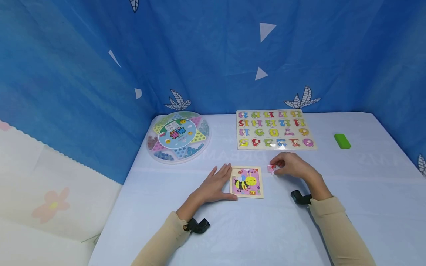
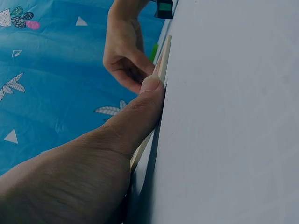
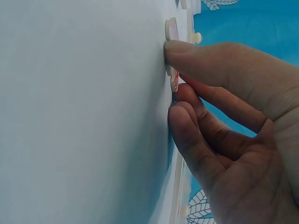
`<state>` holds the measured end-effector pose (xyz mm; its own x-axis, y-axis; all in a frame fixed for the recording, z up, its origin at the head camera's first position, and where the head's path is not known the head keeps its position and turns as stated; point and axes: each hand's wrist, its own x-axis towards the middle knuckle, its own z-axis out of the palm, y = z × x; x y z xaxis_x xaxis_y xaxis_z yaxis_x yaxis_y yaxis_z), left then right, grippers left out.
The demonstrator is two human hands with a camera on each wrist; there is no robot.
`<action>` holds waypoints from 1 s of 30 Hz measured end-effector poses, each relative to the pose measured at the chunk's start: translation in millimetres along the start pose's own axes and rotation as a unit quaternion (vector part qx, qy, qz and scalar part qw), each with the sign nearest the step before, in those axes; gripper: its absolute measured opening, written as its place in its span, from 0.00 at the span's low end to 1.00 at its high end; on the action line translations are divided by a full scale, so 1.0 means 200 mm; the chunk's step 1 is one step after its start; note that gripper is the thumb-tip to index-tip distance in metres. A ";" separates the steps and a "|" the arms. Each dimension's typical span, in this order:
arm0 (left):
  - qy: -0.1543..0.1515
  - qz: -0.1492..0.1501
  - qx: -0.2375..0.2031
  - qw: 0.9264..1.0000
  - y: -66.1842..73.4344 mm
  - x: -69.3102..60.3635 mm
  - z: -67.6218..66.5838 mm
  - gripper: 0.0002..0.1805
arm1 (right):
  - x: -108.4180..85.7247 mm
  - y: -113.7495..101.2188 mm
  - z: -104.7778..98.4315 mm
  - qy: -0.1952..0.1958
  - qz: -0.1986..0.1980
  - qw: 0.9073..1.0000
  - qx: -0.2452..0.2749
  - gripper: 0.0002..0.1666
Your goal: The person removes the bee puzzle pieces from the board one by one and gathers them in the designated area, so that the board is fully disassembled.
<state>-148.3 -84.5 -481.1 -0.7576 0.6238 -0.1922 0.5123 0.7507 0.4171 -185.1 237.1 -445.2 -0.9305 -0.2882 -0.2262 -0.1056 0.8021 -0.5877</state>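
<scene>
1. Right hand: thumb and fingers pinch a loose pink puzzle piece. Whether the piece touches the table underneath, can't tell.
2. Left hand: fingers straight, thumb spread away; fingertips at far-left corner of the bee puzzle, thumb at its near-left corner, looks like steadying it.
3. Bee puzzle lies flat around mid-table, well in from the left and right edges; loose piece just beyond its right side, small gap between.
4. Progress: most of the bee picture is filled in. Far-left part of the puzzle looks bare, probably one spot left; piece in the right hand not seated. I judge it nearly complete.
5. Edges: round game box sits by the table's far-left corner, number board along the far edge, green block toward the far-right corner.
6. Room: wide bare stretch on the near side and toward the right edge; tighter on the far side, below the number board.
</scene>
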 end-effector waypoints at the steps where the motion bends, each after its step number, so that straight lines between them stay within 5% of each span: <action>1: 0.000 0.001 0.001 1.000 0.00 0.00 0.00 0.61 | 0.00 0.00 0.00 -0.001 0.001 1.000 0.001 0.22; 30: -0.002 -0.003 -0.004 1.000 0.01 0.00 0.00 0.61 | 0.00 -0.01 0.00 -0.006 0.005 1.000 0.008 0.27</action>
<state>-148.2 -83.8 -480.1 -0.7584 0.6207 -0.1989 0.5049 0.7525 0.4229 -185.2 235.0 -443.7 -0.9275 -0.2858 -0.2409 -0.0900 0.7963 -0.5982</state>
